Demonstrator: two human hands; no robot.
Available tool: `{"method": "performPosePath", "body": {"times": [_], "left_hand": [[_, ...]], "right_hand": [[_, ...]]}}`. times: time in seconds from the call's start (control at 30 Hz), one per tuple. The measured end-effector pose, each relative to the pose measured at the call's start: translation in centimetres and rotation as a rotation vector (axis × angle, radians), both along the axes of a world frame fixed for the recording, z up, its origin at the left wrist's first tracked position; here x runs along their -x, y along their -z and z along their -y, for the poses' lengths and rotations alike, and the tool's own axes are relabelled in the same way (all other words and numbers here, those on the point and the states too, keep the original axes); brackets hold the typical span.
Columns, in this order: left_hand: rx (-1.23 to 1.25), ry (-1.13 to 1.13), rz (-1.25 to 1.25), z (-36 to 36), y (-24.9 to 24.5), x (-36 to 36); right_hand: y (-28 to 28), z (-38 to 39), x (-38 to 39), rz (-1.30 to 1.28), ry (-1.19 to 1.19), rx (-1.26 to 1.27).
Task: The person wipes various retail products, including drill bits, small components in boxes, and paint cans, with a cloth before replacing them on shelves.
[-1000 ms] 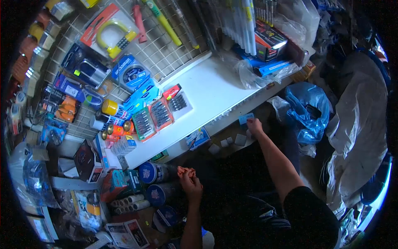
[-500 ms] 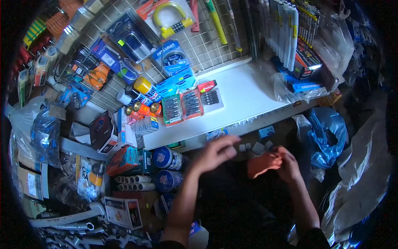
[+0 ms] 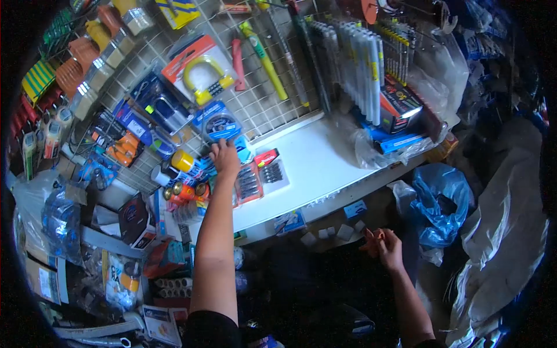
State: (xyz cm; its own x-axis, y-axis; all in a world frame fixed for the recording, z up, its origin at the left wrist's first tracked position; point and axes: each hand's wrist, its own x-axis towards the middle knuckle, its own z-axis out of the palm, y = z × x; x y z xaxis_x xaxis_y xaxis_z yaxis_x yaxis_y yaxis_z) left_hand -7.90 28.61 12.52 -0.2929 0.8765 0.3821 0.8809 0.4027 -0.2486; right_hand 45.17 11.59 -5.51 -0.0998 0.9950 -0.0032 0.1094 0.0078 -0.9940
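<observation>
My left hand reaches over the left part of the white shelf, at the light-blue packs below a round blue blister pack. Its fingers are bent, and whether they grip a pack cannot be made out. Under that forearm and beside it lie drill bit packs. Lower right, my right hand pinches a crumpled orange-red cloth, held in front of the shelf's edge.
Spray cans stand left of my left hand. A wire grid behind carries a yellow lock and tools. White tubes hang at the right above boxes. A blue plastic bag lies right of my right hand.
My left hand has moved up and left, from in front of the shelf to the packs on it. The cloth in my right hand looks more bunched. The view has shifted.
</observation>
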Motion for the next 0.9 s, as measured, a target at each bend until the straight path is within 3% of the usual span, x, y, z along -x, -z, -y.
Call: {"method": "performPosePath", "body": {"times": [0.03, 0.1, 0.23, 0.33, 0.4, 0.5, 0.53, 0.6, 0.67, 0.73, 0.8, 0.83, 0.9], "left_hand": [[0.016, 0.004, 0.021, 0.3, -1.1, -1.3], [0.054, -0.001, 0.055, 1.8, -3.2, -2.7], [-0.151, 0.275, -0.064, 4.4, -2.2, -2.9], [-0.306, 0.435, 0.017, 9.0, -3.9, -6.2], [-0.422, 0.523, 0.374, 12.7, -4.2, -8.4], [-0.849, 0.592, 1.423, 18.7, -1.7, -13.1], [-0.94, 0.526, 1.812, 20.9, -0.4, -14.4], [-1.1, 0.12, 2.25, 25.0, 1.7, -17.3], [-0.916, 0.549, 2.771, 27.7, 5.4, -18.3], [-0.68, 0.883, 3.098, 28.5, 5.5, -21.7], [-0.652, 0.586, 3.257, 29.8, 3.0, -24.6], [-0.602, 0.679, 3.3, 30.2, 3.3, -25.1], [-0.506, 0.634, 3.135, 31.0, 2.8, -25.3]], "right_hand": [[-1.0, 0.0, 0.2, 0.089, -0.008, 0.013], [0.1, -0.3, 0.1, -0.01, -0.039, 0.07], [0.6, -0.4, 0.6, -0.175, -0.07, 0.096], [-2.4, -0.2, -0.1, -0.522, -0.177, 0.144], [-4.8, -0.3, -0.2, -0.633, -0.141, 0.165], [-0.8, -1.2, -2.2, -0.968, 0.1, 0.393], [1.2, -1.8, -2.7, -1.155, 0.189, 0.483], [-0.7, -1.3, -2.4, -0.849, 0.037, 0.291], [-1.2, -0.8, -2.0, -0.82, 0.03, 0.279], [-3.0, 0.2, -1.6, -0.811, -0.082, 0.218], [-4.8, 1.3, -0.6, -0.858, -0.203, 0.236], [-6.4, 1.7, 0.2, -0.858, -0.241, 0.268], [-10.3, 2.6, 1.8, -0.881, -0.361, 0.335]]}}
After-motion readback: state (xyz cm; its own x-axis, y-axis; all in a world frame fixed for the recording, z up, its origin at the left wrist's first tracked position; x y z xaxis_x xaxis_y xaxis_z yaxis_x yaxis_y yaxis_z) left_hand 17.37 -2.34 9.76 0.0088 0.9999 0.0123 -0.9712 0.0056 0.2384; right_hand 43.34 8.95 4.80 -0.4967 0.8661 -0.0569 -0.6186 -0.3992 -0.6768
